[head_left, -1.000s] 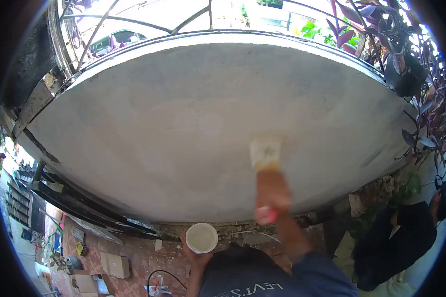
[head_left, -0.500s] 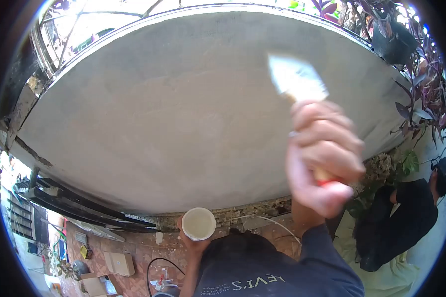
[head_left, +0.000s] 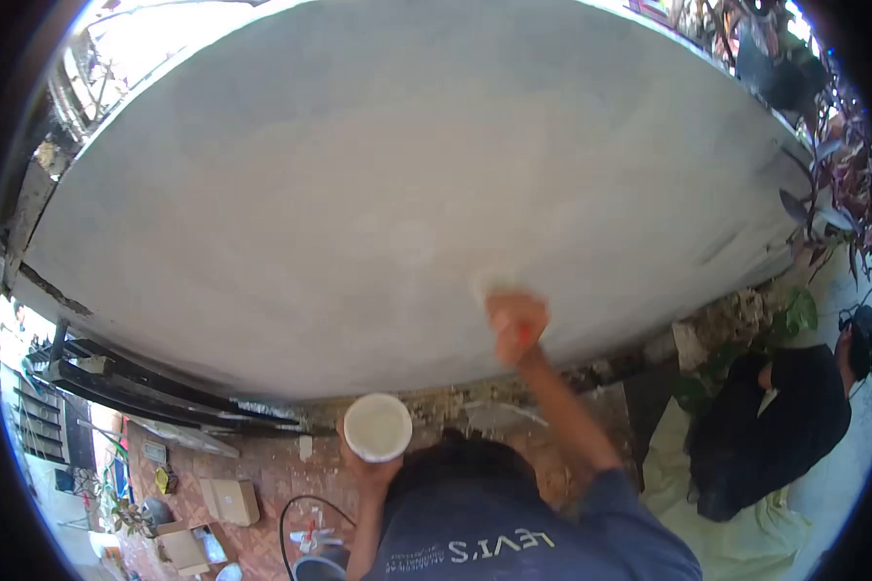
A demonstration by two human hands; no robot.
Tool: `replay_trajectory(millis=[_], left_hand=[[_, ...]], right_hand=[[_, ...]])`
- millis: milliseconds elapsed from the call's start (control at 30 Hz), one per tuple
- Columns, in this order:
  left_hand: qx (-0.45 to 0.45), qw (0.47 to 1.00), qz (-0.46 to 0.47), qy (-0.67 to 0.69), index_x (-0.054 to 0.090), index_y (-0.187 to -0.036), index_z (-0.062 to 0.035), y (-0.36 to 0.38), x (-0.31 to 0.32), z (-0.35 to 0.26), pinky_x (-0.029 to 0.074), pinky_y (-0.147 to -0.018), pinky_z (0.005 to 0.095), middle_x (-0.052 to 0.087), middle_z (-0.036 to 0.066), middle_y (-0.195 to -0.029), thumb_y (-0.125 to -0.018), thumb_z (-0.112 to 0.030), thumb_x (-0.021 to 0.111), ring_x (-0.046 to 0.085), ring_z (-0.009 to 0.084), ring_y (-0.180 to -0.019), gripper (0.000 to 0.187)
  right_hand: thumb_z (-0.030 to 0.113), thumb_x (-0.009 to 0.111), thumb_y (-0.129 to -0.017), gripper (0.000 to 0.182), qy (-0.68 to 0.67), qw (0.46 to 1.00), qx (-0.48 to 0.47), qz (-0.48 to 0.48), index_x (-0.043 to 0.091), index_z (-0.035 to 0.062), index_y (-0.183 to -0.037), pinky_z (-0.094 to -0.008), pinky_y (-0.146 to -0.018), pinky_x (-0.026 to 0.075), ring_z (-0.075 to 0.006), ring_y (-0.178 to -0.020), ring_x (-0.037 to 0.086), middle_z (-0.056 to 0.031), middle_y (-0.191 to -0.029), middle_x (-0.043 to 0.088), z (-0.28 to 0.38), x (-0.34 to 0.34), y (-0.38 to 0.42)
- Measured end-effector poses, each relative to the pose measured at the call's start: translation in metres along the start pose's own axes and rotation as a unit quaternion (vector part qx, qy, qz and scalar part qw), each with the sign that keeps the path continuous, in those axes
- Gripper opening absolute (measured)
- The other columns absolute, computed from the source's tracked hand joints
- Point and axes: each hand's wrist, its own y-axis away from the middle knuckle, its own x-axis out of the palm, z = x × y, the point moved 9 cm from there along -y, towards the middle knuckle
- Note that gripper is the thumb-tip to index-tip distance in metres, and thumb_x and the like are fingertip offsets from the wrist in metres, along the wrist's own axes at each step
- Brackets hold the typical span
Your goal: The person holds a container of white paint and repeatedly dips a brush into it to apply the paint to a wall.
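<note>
My right hand is closed around a paintbrush, whose pale head is blurred and lies against or close to the grey wall. A bit of red shows at the handle in my fist. Lower down, my left hand grips a white tub from its side and underneath. The tub is tilted so its round opening faces me, with whitish contents inside. Part of the left fingers is hidden behind the tub.
At the right, a person in dark clothing is beside a pale sheet. Purple-leaved plants hang at upper right. Dark rails run along the left. A cardboard box and a bucket are on the tiled floor.
My right hand has moved down and left with the paintbrush, away from my face toward the wall. The tub has shifted slightly left and up. My view has tilted a little.
</note>
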Motion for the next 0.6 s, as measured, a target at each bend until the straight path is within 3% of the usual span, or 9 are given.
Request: replay_trajectory(millis=[33, 67, 167, 233, 300, 433, 500, 567, 600], left_hand=[[-0.012, 1.0, 0.007, 0.002, 0.044, -0.122, -0.0006, 0.0, 0.001, 0.0, 0.048, -0.088, 0.0342, 0.06, 0.012, -0.108, -0.057, -0.012, 0.082, 0.061, 0.0229, -0.101, 0.076], [-0.025, 1.0, 0.013, 0.004, 0.045, -0.122, -0.0005, 0.0, 0.002, -0.001, 0.048, -0.087, 0.0342, 0.06, 0.012, -0.107, -0.057, -0.012, 0.082, 0.061, 0.0232, -0.1, 0.076], [0.029, 1.0, 0.001, -0.005, 0.043, -0.125, -0.0002, -0.005, 0.002, -0.024, 0.049, -0.087, 0.0342, 0.059, 0.013, -0.11, -0.057, -0.011, 0.082, 0.061, 0.0232, -0.102, 0.08], [0.04, 0.999, -0.024, -0.006, 0.041, -0.127, -0.0001, -0.002, -0.001, -0.028, 0.049, -0.088, 0.0342, 0.059, 0.013, -0.112, -0.056, -0.011, 0.082, 0.06, 0.023, -0.103, 0.082], [-0.001, 0.998, -0.045, 0.045, 0.042, -0.126, -0.0003, -0.002, -0.007, -0.025, 0.049, -0.088, 0.0346, 0.059, 0.012, -0.112, -0.056, -0.013, 0.083, 0.061, 0.0234, -0.103, 0.082], [-0.015, 0.995, -0.068, 0.077, 0.045, -0.124, -0.0016, -0.003, -0.027, -0.037, 0.049, -0.088, 0.0349, 0.061, 0.011, -0.109, -0.056, -0.014, 0.084, 0.062, 0.0231, -0.1, 0.08], [-0.031, 0.997, -0.063, 0.036, 0.047, -0.123, -0.0022, -0.001, -0.036, -0.037, 0.049, -0.088, 0.0347, 0.062, 0.011, -0.108, -0.056, -0.013, 0.084, 0.063, 0.0225, -0.1, 0.077], [-0.044, 0.998, -0.036, 0.005, 0.049, -0.122, -0.0024, 0.002, -0.04, -0.028, 0.049, -0.088, 0.0345, 0.063, 0.011, -0.108, -0.057, -0.013, 0.084, 0.063, 0.0222, -0.1, 0.074], [-0.07, 0.997, -0.015, -0.007, 0.051, -0.119, -0.0024, -0.001, -0.038, -0.016, 0.05, -0.087, 0.0344, 0.064, 0.011, -0.107, -0.058, -0.013, 0.084, 0.063, 0.022, -0.099, 0.07]], right_hand=[[0.043, 0.053, -0.094, 0.058, 0.05, 0.996, -0.032, -0.06, 0.033, 0.0061, -0.053, -0.0305, -0.043, 0.033, -0.0186, -0.044, 0.041, -0.0044, -0.05, 0.039, 0.023, -0.008, -0.037], [0.047, 0.049, -0.093, 0.058, 0.061, 0.992, -0.082, -0.073, 0.034, 0.007, -0.054, -0.0297, -0.044, 0.032, -0.0174, -0.045, 0.039, -0.0032, -0.05, 0.038, 0.054, -0.011, -0.075], [0.06, 0.038, -0.092, 0.062, -0.007, 0.957, -0.286, -0.049, 0.035, 0.0098, -0.056, -0.0273, -0.047, 0.03, -0.0139, -0.048, 0.035, 0.0006, -0.051, 0.034, 0.163, 0.002, -0.141], [0.063, 0.037, -0.091, 0.062, -0.076, 0.942, -0.326, 0.012, 0.035, 0.012, -0.057, -0.0259, -0.049, 0.027, -0.0121, -0.049, 0.031, 0.0031, -0.051, 0.03, 0.2, 0.007, -0.155], [0.044, 0.053, -0.091, 0.051, -0.13, 0.959, -0.251, -0.028, 0.039, 0.0076, -0.058, -0.0305, -0.044, 0.04, -0.0158, -0.045, 0.042, -0.001, -0.053, 0.043, 0.199, -0.007, -0.131], [0.012, 0.052, -0.077, 0.02, -0.039, 0.996, 0.079, 0.001, 0.047, 0.0003, -0.062, -0.0323, -0.05, 0.036, -0.0203, -0.051, 0.042, -0.0086, -0.057, 0.043, 0.115, 0.002, -0.057], [0.021, 0.05, -0.088, 0.028, 0.053, 0.936, 0.345, 0.05, 0.048, -0.0008, -0.07, -0.0301, -0.059, 0.035, -0.0192, -0.063, 0.043, -0.007, -0.067, 0.048, 0.043, -0.023, 0.036], [0.017, 0.047, -0.093, 0.025, 0.147, 0.856, 0.491, 0.072, 0.051, -0.0016, -0.078, -0.0302, -0.061, 0.035, -0.0166, -0.068, 0.042, -0.0063, -0.071, 0.048, 0.017, -0.052, 0.117], [0.017, 0.047, -0.093, 0.025, 0.167, 0.856, 0.487, 0.051, 0.051, -0.0016, -0.078, -0.0302, -0.061, 0.035, -0.0166, -0.068, 0.042, -0.0063, -0.071, 0.048, 0.015, -0.067, 0.135]])
